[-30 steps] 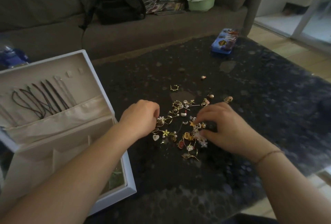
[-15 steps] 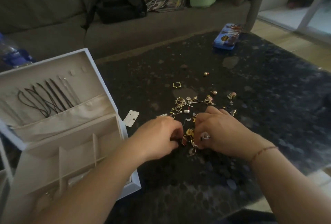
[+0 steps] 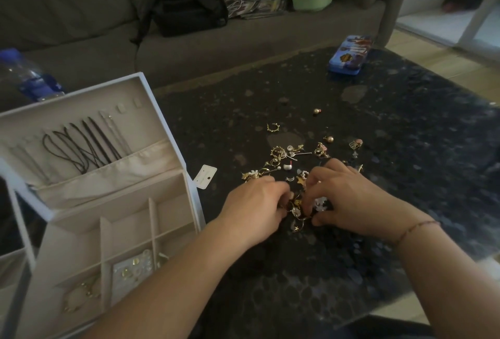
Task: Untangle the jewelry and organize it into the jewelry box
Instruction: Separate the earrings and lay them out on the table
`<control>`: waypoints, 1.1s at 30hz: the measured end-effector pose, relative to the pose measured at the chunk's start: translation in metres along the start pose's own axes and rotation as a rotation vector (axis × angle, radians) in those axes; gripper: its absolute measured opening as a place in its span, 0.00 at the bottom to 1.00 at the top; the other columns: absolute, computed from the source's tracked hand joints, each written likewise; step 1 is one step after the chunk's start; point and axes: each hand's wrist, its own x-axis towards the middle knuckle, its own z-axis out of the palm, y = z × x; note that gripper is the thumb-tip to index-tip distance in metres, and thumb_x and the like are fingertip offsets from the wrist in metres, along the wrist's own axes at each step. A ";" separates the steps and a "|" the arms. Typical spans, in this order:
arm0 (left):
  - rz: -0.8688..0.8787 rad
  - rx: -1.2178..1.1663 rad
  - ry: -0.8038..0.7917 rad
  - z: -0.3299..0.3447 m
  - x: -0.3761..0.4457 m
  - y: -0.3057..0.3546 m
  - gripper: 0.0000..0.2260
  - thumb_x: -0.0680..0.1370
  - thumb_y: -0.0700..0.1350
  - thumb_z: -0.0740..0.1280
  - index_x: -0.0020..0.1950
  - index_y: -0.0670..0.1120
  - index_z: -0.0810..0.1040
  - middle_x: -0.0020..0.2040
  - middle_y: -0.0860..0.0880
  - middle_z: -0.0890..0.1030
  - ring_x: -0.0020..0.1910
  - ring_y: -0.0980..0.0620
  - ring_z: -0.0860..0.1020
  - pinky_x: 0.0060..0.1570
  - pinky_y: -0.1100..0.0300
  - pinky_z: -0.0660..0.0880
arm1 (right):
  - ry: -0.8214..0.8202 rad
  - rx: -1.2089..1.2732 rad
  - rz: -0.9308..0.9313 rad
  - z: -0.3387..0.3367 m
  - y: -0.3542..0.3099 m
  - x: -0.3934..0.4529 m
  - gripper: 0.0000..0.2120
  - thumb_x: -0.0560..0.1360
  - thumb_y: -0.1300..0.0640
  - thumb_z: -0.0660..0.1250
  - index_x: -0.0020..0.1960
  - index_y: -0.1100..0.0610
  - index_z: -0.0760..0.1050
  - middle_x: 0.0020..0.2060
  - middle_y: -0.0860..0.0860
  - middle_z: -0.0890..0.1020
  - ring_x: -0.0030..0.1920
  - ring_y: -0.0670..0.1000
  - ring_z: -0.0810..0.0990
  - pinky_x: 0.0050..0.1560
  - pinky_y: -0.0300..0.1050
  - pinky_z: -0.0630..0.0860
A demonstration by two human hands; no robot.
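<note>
Both hands, left hand [image 3: 254, 210] and right hand [image 3: 349, 198], pinch tangled jewelry [image 3: 297, 207] on the dark speckled surface [image 3: 405, 176] (sofa [image 3: 81, 13] beyond it).

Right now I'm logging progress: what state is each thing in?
Jewelry box: lid open, some pieces inside.
Jewelry pile: loose on table, tangled.
Left hand: pinching jewelry.
Right hand: pinching jewelry.
Blue tin: closed.

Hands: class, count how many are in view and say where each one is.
2. The left hand and the right hand meet over the jewelry pile on the dark table, fingers curled into it. None seems hidden.
</note>
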 end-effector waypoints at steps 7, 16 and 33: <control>0.023 -0.118 -0.038 -0.007 -0.014 -0.011 0.05 0.76 0.51 0.73 0.43 0.58 0.78 0.52 0.60 0.73 0.52 0.61 0.72 0.51 0.64 0.72 | 0.222 0.134 0.037 -0.006 0.006 -0.005 0.06 0.74 0.46 0.69 0.51 0.39 0.78 0.49 0.37 0.74 0.53 0.41 0.67 0.51 0.32 0.66; -0.112 -0.528 -0.185 -0.050 -0.023 -0.039 0.02 0.76 0.45 0.74 0.45 0.50 0.82 0.41 0.53 0.85 0.38 0.57 0.83 0.46 0.57 0.81 | 0.578 0.227 0.217 -0.005 0.003 0.005 0.04 0.74 0.55 0.70 0.48 0.48 0.81 0.41 0.42 0.80 0.46 0.45 0.76 0.51 0.41 0.70; -0.054 -0.757 -0.166 -0.058 -0.020 -0.057 0.01 0.80 0.39 0.67 0.50 0.45 0.77 0.44 0.48 0.87 0.40 0.49 0.84 0.39 0.59 0.74 | 0.217 0.772 -0.058 -0.004 -0.041 0.022 0.03 0.75 0.51 0.71 0.45 0.49 0.82 0.36 0.45 0.84 0.35 0.45 0.81 0.37 0.38 0.77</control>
